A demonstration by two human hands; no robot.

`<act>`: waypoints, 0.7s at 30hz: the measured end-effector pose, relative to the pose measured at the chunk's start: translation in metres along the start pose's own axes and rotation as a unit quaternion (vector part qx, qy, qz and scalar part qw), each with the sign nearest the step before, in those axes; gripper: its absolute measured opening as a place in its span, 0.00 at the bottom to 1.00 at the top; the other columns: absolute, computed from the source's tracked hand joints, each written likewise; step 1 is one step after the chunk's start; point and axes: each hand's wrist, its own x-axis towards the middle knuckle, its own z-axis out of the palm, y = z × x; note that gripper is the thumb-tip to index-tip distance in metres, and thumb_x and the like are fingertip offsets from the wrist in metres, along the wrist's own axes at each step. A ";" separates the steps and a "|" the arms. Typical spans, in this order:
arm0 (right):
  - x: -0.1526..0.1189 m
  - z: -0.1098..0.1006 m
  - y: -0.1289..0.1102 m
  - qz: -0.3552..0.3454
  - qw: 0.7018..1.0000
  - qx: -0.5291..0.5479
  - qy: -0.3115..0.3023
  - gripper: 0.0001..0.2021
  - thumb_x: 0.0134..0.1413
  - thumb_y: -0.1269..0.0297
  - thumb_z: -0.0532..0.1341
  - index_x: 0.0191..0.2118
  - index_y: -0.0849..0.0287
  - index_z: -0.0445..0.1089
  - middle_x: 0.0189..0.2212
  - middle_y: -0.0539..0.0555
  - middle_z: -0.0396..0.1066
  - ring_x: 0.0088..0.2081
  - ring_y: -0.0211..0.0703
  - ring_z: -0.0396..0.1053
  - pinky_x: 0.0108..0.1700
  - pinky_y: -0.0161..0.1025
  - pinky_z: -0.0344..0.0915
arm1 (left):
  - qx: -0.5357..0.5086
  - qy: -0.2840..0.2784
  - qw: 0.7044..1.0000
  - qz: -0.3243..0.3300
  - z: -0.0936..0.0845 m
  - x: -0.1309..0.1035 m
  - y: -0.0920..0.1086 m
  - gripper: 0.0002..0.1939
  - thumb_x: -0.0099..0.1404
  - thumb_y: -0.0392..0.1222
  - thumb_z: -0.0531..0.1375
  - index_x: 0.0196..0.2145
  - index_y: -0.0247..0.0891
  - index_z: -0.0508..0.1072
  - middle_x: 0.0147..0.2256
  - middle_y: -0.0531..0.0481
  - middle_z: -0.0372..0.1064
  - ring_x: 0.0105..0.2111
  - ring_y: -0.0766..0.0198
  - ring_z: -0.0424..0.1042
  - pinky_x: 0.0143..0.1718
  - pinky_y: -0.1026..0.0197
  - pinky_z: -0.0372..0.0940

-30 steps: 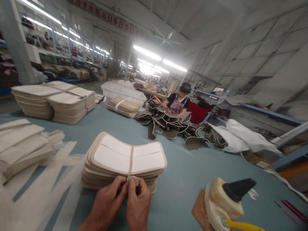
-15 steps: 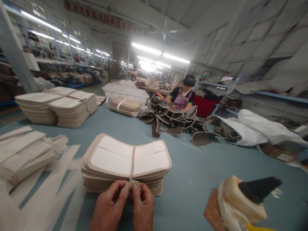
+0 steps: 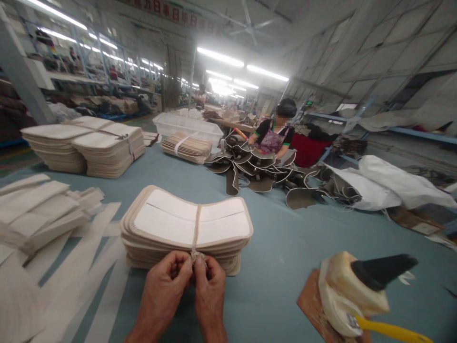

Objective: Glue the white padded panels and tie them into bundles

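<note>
Teal worktop [image 3: 271, 238] under bright lamps: left hand [image 3: 166, 286] and right hand [image 3: 210, 290] pinch the knot [image 3: 197, 257] on the tied stack [image 3: 185, 219]; fingers partly hide it, and strips [image 3: 43, 209] run out of view.

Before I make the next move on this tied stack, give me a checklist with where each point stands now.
1. Left hand and right hand both at the tie: ok.
2. Tie across the top of the stack: ok.
3. Top of the stack flat: not ok, it dips at the tie.
4. Tie fastened tight: cannot tell, fingers cover its gathered end.
5. Black-nozzled container apart from both hands: ok.
6. Co-worker away from the stack: ok.
</note>
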 end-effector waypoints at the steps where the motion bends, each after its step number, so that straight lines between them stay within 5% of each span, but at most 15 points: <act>1: 0.000 0.000 -0.001 -0.001 1.000 -0.007 0.001 0.21 0.60 0.47 0.59 0.30 0.61 0.75 0.24 0.52 0.74 0.27 0.41 0.67 0.31 0.35 0.66 | -0.007 0.009 1.000 -0.001 0.001 -0.002 0.000 0.19 0.52 0.59 0.64 0.24 0.39 0.74 0.20 0.53 0.69 0.21 0.65 0.67 0.23 0.66 0.63; 10: -0.001 -0.002 0.000 0.013 0.999 -0.027 -0.014 0.21 0.58 0.45 0.59 0.28 0.59 0.71 0.20 0.49 0.68 0.23 0.38 0.64 0.27 0.33 0.62 | -0.096 0.043 0.991 -0.084 0.013 -0.021 -0.012 0.21 0.50 0.61 0.64 0.20 0.40 0.67 0.14 0.58 0.58 0.16 0.70 0.57 0.18 0.67 0.55; 15: 0.001 0.000 0.003 0.011 0.999 -0.022 -0.029 0.23 0.60 0.43 0.58 0.26 0.59 0.70 0.20 0.49 0.67 0.24 0.38 0.63 0.28 0.34 0.61 | -0.083 0.048 0.994 -0.047 0.003 -0.015 -0.004 0.24 0.51 0.66 0.63 0.23 0.39 0.71 0.18 0.55 0.65 0.16 0.68 0.61 0.19 0.65 0.59; 21: 0.000 -0.001 0.004 0.011 1.000 -0.007 -0.018 0.24 0.61 0.42 0.58 0.29 0.60 0.72 0.23 0.50 0.70 0.26 0.39 0.65 0.30 0.34 0.64 | -0.064 -0.026 0.997 -0.037 -0.004 -0.003 0.000 0.25 0.53 0.65 0.65 0.27 0.38 0.74 0.20 0.52 0.72 0.19 0.66 0.66 0.21 0.65 0.62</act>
